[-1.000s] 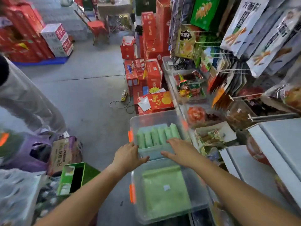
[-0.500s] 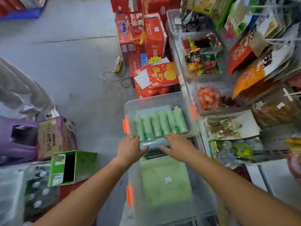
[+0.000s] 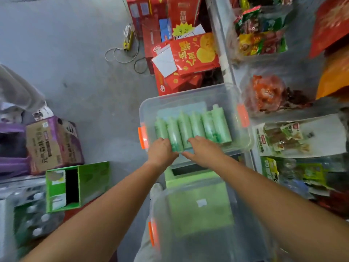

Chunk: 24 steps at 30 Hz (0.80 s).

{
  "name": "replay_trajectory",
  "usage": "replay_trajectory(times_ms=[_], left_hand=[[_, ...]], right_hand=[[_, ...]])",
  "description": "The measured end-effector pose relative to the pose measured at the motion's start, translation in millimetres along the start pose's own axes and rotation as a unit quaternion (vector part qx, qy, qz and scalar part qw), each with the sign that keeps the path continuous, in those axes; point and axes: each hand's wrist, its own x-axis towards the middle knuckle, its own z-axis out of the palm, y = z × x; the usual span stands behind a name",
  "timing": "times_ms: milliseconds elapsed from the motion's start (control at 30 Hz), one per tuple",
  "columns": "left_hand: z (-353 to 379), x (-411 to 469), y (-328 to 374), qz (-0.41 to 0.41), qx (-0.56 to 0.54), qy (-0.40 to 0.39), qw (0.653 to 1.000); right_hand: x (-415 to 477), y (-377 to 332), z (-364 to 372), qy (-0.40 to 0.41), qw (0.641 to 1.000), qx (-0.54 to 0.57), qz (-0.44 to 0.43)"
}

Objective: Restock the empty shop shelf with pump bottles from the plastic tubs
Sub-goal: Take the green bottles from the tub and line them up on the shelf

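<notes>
The grey floor (image 3: 75,53) is stretching away to the left of your fingers and beyond them. Behind your fingers, toward you, a clear tub (image 3: 245,233) with something pale green inside is sitting under your forearms. Right under your fingers a second clear tub (image 3: 188,95) is standing open, and you are reaching over its near rim. Well left of your fingers an open green carton (image 3: 94,182) is lying on its side, with a brown and purple cardboard box (image 3: 51,144) sitting just past it. Six green bottles (image 3: 196,125) are lying side by side in the open tub, caps pointing away from your fingers. Your left hand (image 3: 162,152) is curling at the bottom end of the second bottle from the left; the blur is hiding whether those fingers are clamping it. Your right hand (image 3: 204,150) is resting loosely spread over the ends of the next bottles, wrapping none. An orange latch (image 3: 143,135) is sitting just left of your left fingers.
</notes>
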Motion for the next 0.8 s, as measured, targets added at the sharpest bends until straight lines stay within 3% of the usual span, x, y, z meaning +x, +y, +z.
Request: replay_trajectory(times_ms=[300,467,800], left_hand=[[43.7,62.6,-6.4,-0.136,-0.122,0.008,0.983],[66.4,80.0,-9.3,-0.226,-0.232,-0.029,0.945],[88.0,110.8,-15.3,-0.285,-0.271,-0.008,0.919]], right_hand=[[80.7,3.6,34.3,-0.01,0.999,0.043,0.028],[107.7,-12.3,66.2,-0.048,0.99,0.11,0.067],[135.5,-24.6,74.5,-0.03,0.978,0.116,0.169]])
